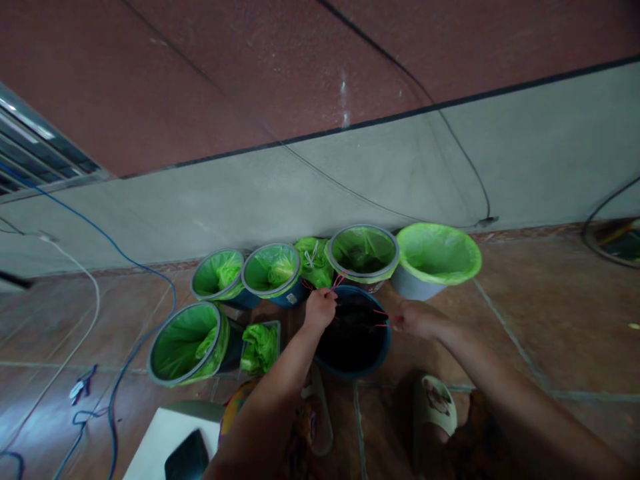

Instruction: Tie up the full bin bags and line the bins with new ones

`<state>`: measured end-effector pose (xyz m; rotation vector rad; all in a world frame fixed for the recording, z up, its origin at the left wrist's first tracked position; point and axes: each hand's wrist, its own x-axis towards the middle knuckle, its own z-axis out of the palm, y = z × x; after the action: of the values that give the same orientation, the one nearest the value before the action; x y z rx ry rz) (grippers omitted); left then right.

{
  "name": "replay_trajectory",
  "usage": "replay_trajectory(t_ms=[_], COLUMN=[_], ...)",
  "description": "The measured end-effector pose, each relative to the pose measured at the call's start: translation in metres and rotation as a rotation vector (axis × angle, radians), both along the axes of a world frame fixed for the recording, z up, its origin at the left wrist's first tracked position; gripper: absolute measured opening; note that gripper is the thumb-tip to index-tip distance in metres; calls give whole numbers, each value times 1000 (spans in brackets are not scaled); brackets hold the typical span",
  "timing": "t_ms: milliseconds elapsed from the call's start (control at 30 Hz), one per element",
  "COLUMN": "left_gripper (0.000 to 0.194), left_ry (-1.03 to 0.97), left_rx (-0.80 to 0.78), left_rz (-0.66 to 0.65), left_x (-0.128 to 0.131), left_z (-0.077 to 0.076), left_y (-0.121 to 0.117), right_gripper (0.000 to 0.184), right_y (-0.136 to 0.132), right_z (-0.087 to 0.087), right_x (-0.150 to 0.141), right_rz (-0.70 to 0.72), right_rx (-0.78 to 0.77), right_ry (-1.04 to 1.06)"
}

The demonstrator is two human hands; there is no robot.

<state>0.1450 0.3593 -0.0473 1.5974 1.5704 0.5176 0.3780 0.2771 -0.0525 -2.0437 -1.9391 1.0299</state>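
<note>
A round blue bin [356, 375] stands on the floor in front of me, with a black garbage bag [354, 343] in it. At its left rim, my left hand [321, 308] is closed on a thin red drawstring [341, 279], whose loops stick up past the fingers. My right hand [414, 318], just off the right rim, pinches another red drawstring [381, 325] that stretches toward the bag. Behind the blue bin stands a grey-rimmed bin [367, 275] lined in green. The dark inside hides the bottom of the black bag.
Several more bins with green liners stand along the wall, including a white one [417, 287] at right and a tipped one [163, 381] at left. A knotted green bag [314, 261], a small basket of green bags [260, 350], a blue cable [173, 303] and a phone [187, 459] lie around.
</note>
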Motion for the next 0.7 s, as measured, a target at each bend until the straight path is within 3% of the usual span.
replay_trajectory(t_ms=[100,200,367,500,700], left_gripper=[25,27,26,23,28], left_ry=[0,-16,-144,-209,-86], left_rx=[-2,13,9,-55,-109], left_rz=[-29,-101,-351,-596,-775], left_x=[3,6,9,6,7], left_z=[1,-1,-11,-11,7], left_y=[-1,-4,-8,-11,-18], right_gripper=[19,25,26,30,33], right_y=[2,4,4,9,18], right_z=[10,23,34,35,27], right_x=[-13,-34,-64,-64,-49], right_rz=[129,229,330,241,22], right_rx=[-13,80,229,345,379], right_ry=[112,222,307,343,283])
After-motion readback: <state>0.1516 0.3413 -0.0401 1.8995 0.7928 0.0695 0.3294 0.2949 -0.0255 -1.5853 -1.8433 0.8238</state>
